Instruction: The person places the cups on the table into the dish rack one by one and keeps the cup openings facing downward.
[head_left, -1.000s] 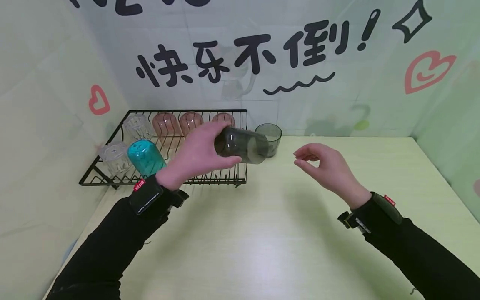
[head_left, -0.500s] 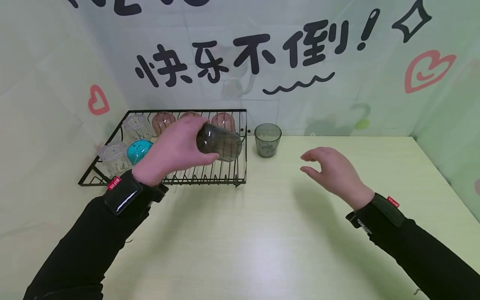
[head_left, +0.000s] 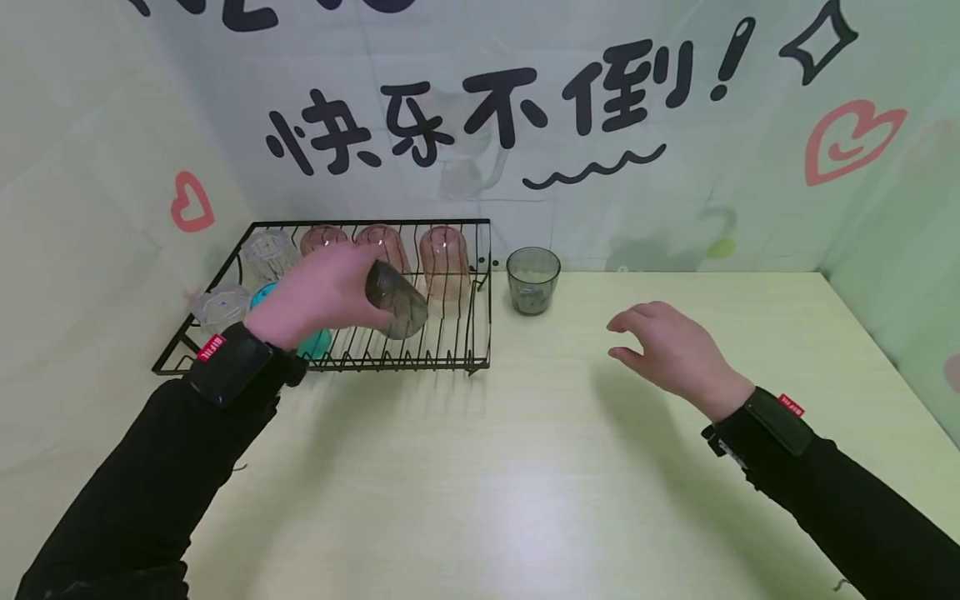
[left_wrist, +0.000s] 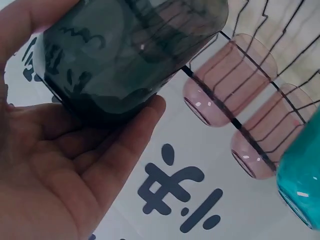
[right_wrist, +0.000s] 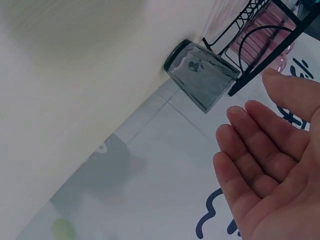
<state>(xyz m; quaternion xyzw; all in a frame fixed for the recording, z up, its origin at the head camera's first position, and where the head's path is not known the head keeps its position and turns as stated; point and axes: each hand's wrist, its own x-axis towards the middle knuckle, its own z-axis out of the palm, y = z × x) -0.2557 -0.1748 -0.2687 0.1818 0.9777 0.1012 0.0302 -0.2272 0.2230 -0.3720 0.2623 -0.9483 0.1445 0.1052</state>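
Note:
My left hand point(head_left: 322, 287) grips a dark grey glass point(head_left: 399, 304) over the black wire rack point(head_left: 472, 364), its mouth tilted down to the right. In the left wrist view, fingers and thumb wrap around this grey glass point(left_wrist: 125, 60). Behind it in the rack are pink glasses point(head_left: 444, 258), upside down. A blue glass point(head_left: 315, 343) is partly hidden under the left hand. My right hand point(head_left: 671, 354) hovers above the table with fingers loosely bent, holding nothing. Left of it, a second grey glass point(head_left: 532, 282) stands upright beside the rack; it also shows in the right wrist view point(right_wrist: 202, 75).
Clear glasses point(head_left: 222, 307) occupy the left end of the rack. Behind the pale table point(head_left: 510, 467) rises a printed backdrop point(head_left: 637, 200), with side panels left and right. The rack sits in the table's back left corner.
The left hand has carried the grey glass leftward over the rack, tilting its mouth further down. My right hand has drifted slightly right and down, its fingers spreading a little.

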